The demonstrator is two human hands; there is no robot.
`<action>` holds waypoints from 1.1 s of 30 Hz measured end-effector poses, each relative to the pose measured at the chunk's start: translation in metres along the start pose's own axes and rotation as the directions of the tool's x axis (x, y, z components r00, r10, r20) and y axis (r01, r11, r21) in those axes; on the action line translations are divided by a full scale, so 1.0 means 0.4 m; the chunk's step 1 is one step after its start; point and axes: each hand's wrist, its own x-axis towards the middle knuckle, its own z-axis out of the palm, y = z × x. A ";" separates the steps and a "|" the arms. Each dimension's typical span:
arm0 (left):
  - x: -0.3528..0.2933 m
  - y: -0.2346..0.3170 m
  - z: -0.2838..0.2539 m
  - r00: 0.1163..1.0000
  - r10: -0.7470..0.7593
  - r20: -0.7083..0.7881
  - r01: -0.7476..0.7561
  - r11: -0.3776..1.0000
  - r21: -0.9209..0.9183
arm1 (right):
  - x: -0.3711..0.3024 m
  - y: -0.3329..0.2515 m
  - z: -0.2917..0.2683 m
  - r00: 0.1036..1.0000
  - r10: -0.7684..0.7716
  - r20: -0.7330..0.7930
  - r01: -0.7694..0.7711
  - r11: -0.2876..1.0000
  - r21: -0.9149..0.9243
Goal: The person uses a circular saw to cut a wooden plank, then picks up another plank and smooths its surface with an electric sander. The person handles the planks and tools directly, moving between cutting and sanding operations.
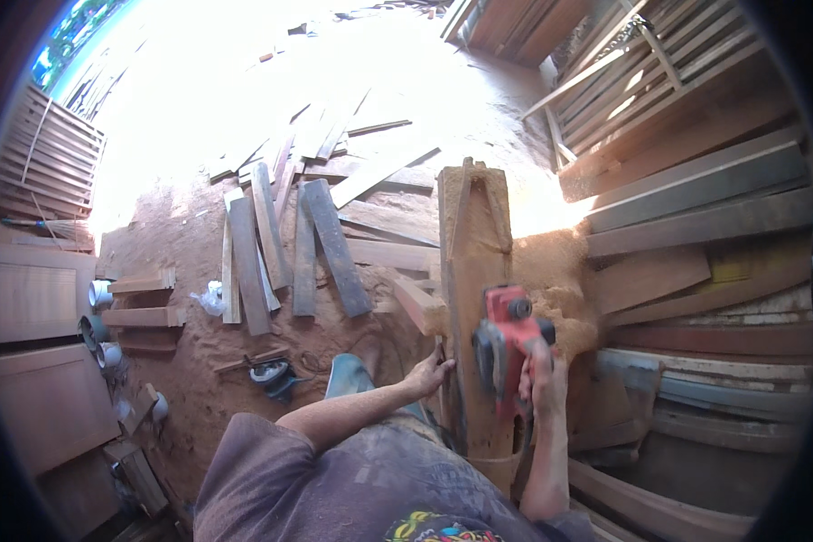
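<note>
My right hand (542, 378) is wrapped round the rear handle of a red and black electric hand planer (509, 330). The planer rests over a long narrow wooden board (479, 415) on a wooden bench that runs away from my body. Beside it, my left hand (427, 378) is at the board's left edge, its fingers closed against the side; what lies under the fingertips is partly hidden. A short wooden block (420, 305) juts out at the left, just beyond this hand. Sawdust coats the far end of the bench (497, 194).
Loose planks (330, 244) lie across the dusty floor ahead. Another power tool (273, 375) sits on the floor at my left, near a clear plastic bag (211, 298). Stacked boards (696, 217) line the right side, and wooden panels (45, 397) stand at the left.
</note>
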 end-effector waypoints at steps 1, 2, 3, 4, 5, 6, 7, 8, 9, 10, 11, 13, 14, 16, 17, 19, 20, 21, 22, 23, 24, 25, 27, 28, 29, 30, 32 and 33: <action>0.007 -0.014 -0.002 1.000 0.014 -0.006 -0.014 1.000 -0.016 | 0.061 -0.034 0.029 0.999 -0.031 0.025 0.031 0.999 0.011; 0.006 -0.009 -0.009 0.999 0.026 -0.023 -0.026 1.000 -0.005 | 0.129 -0.063 0.053 0.998 -0.066 0.024 0.066 0.998 -0.007; -0.005 0.004 -0.013 0.999 0.039 -0.033 -0.039 0.999 0.005 | 0.191 -0.104 0.075 0.990 -0.123 0.067 0.125 0.992 -0.030; -0.016 0.014 -0.011 0.998 0.052 -0.034 -0.052 0.999 0.016 | 0.256 -0.148 0.092 0.992 -0.112 0.057 0.113 0.993 -0.025; -0.028 0.021 -0.015 0.999 0.043 -0.011 -0.042 0.999 0.010 | 0.319 -0.193 0.115 0.993 -0.099 0.057 0.100 0.995 -0.021; -0.031 0.038 -0.021 0.999 0.044 0.021 -0.044 0.999 0.009 | 0.362 -0.243 0.129 0.996 -0.072 0.053 0.073 0.997 -0.025; -0.029 0.053 -0.038 0.998 0.050 0.041 -0.051 0.999 0.015 | 0.389 -0.276 0.146 0.996 -0.076 0.037 0.075 0.996 0.041; -0.026 0.050 -0.031 0.998 0.067 0.021 -0.068 0.996 0.052 | 0.389 -0.279 0.145 0.996 -0.085 0.027 0.084 0.995 0.048; -0.017 0.038 -0.029 0.996 0.090 -0.015 -0.088 0.992 0.095 | 0.393 -0.284 0.156 0.994 -0.107 0.028 0.105 0.993 0.063; -0.015 0.030 -0.022 0.994 0.100 -0.038 -0.095 0.988 0.125 | 0.385 -0.277 0.161 0.994 -0.110 0.026 0.108 0.992 0.065; -0.003 0.025 -0.032 0.996 0.083 -0.018 -0.080 0.989 0.122 | 0.368 -0.264 0.166 0.995 -0.100 0.017 0.098 0.992 0.082; -0.024 0.047 -0.040 0.997 0.079 0.021 -0.080 0.994 0.069 | 0.329 -0.180 0.139 0.997 -0.071 0.021 0.070 0.996 0.062; -0.033 0.055 -0.048 0.996 0.077 0.035 -0.079 0.996 0.042 | 0.301 -0.142 0.125 0.998 -0.059 0.029 0.058 0.997 0.054; 0.006 0.008 -0.036 0.996 0.089 0.014 -0.090 0.991 0.100 | 0.187 -0.073 0.108 0.999 -0.017 0.029 0.018 1.000 -0.012; 0.026 0.017 -0.004 0.993 0.099 0.063 -0.105 0.990 0.096 | 0.104 -0.047 0.072 0.999 -0.007 -0.046 0.007 1.000 -0.008; 0.072 -0.039 -0.010 0.993 0.112 -0.030 -0.105 0.981 0.165 | -0.018 0.018 0.087 0.998 0.003 -0.070 -0.001 0.999 0.035; 0.093 -0.041 -0.009 0.992 0.129 -0.018 -0.124 0.981 0.150 | -0.082 0.044 0.077 0.994 0.009 -0.109 -0.004 0.999 0.044; 0.103 -0.046 -0.015 0.990 0.140 -0.008 -0.138 0.981 0.139 | -0.137 0.066 0.067 0.993 0.035 -0.112 -0.027 0.997 0.067; 0.104 -0.051 -0.026 0.989 0.148 -0.002 -0.146 0.981 0.131 | -0.186 0.087 0.059 0.992 0.063 -0.110 -0.052 0.994 0.094; 0.026 0.049 -0.062 0.983 0.060 0.171 -0.085 0.986 0.141 | -0.236 0.112 0.033 0.981 0.069 -0.179 -0.048 0.991 0.121; 0.027 0.012 -0.104 0.974 0.179 0.141 -0.209 0.949 0.236 | -0.273 0.124 0.041 0.980 0.067 -0.189 -0.038 0.988 0.151; -0.003 0.015 -0.142 0.964 0.205 0.167 -0.245 0.930 0.273 | -0.313 0.146 0.039 0.973 0.078 -0.219 -0.037 0.982 0.186; -0.073 0.031 -0.220 0.954 0.265 0.142 -0.291 0.933 0.213 | -0.380 0.183 0.019 0.963 0.110 -0.244 -0.056 0.974 0.219; -0.115 0.044 -0.251 0.951 0.296 0.086 -0.304 0.946 0.116 | -0.406 0.198 0.012 0.961 0.123 -0.248 -0.064 0.970 0.235; -0.158 0.080 -0.276 0.862 0.506 -0.018 -0.494 0.847 0.195 | -0.432 0.208 0.008 0.951 0.144 -0.272 -0.076 0.966 0.248; -0.184 0.108 -0.300 0.839 0.536 -0.094 -0.512 0.836 0.198 | -0.450 0.221 0.008 0.946 0.142 -0.291 -0.067 0.965 0.253; -0.311 0.264 -0.304 0.722 0.672 -0.166 -0.658 0.740 0.139 | -0.479 0.250 0.001 0.931 0.136 -0.340 -0.043 0.963 0.265; -0.395 0.355 -0.292 0.700 0.692 -0.177 -0.689 0.719 0.087 | -0.492 0.263 -0.004 0.933 0.113 -0.343 -0.020 0.964 0.264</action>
